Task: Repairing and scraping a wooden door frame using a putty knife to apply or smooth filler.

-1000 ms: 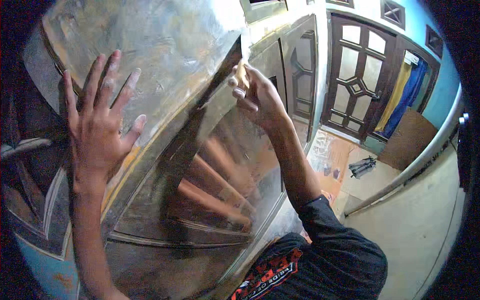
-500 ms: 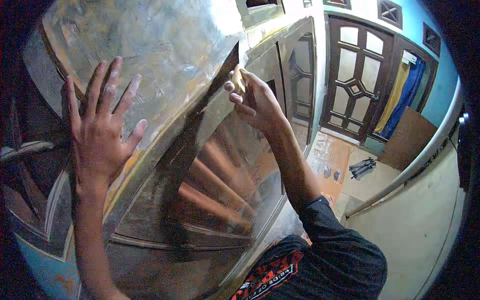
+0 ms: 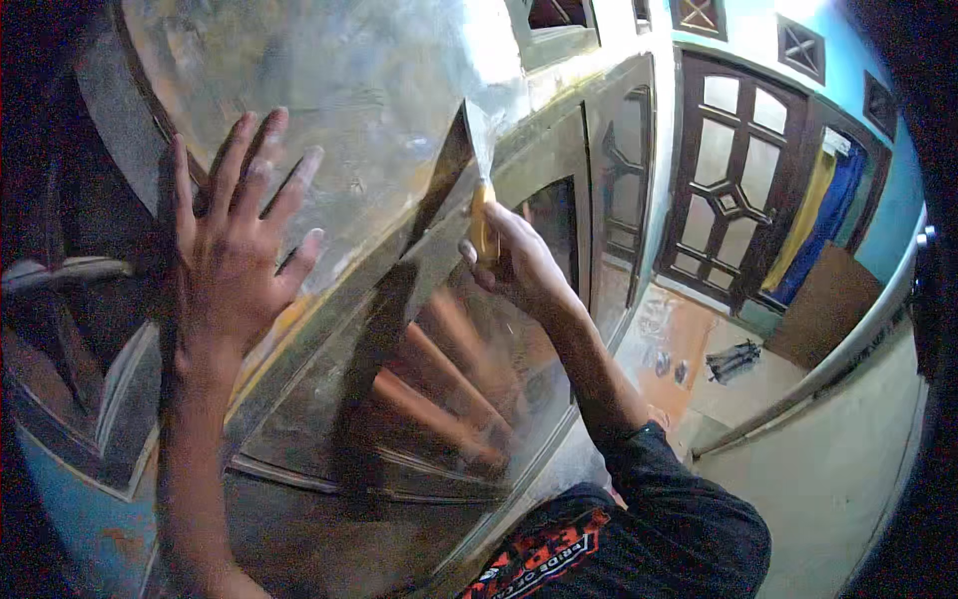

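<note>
Flat against the wall and the edge of the dark frame, my left hand [image 3: 232, 240] has its fingers spread and holds nothing. My right hand [image 3: 517, 255] is closed round the yellow handle of a scraper [image 3: 485, 225]. Its thin metal blade points up, near the bottom edge of a grey, patchily smeared wall [image 3: 339, 130]. Whether the blade touches the wall I cannot tell. Below the wall lies a dark wooden frame with a glass panel [image 3: 439, 439] that shows orange-brown streaks; the arm's shadow falls across it.
Further right stands a dark door with pale panes [image 3: 725, 190]. Beside it hang yellow and blue curtains [image 3: 813, 220], with a brown board [image 3: 823, 304] leaning below. A dark, crumpled-looking item [image 3: 733, 361] lies on the tiled floor. A pale, curved-edged surface [image 3: 828, 449] fills the lower right.
My right hand has come down a little, and the scraper's blade and handle now show clearly. The whole view has shifted slightly; my left hand keeps its spread pose.
</note>
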Demonstrator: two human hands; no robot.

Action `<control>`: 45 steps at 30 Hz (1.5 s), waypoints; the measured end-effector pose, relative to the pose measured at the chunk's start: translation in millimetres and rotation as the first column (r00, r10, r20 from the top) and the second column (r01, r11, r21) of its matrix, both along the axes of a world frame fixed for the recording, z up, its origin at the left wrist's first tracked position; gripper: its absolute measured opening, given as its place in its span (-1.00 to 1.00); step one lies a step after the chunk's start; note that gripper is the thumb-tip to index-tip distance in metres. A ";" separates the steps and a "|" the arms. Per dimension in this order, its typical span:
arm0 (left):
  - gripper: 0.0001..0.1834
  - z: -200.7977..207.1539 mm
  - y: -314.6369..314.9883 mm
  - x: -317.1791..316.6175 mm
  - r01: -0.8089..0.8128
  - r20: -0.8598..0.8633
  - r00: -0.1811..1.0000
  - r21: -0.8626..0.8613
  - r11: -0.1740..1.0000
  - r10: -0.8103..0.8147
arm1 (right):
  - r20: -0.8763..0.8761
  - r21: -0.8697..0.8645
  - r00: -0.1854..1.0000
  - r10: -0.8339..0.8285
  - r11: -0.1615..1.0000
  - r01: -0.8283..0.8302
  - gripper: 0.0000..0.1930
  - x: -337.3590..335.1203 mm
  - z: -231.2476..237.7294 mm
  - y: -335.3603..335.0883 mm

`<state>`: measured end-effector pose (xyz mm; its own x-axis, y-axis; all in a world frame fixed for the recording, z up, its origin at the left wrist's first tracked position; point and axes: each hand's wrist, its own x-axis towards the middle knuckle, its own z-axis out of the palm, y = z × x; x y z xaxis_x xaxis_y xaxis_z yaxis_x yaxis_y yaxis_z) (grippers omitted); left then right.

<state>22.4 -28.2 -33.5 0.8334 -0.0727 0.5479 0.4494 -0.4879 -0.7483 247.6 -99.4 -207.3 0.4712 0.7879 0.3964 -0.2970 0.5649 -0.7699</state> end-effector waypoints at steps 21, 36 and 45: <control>-0.37 21.0 3.7 -21.6 0.025 -0.069 0.997 -0.079 0.997 -0.030 | 0.256 -0.145 0.966 -0.035 0.987 0.074 -0.63 -42.4 -2.0 -8.4; -0.23 26.9 8.7 -43.1 0.052 0.093 0.994 -0.017 0.998 -0.050 | 0.485 -0.058 0.864 -0.136 0.981 0.187 -0.60 -81.2 10.9 14.8; -0.13 22.4 19.2 -45.7 0.115 0.140 0.983 0.026 0.993 -0.117 | 0.436 -0.028 0.891 -0.129 0.987 0.156 -0.58 -88.9 15.8 -10.0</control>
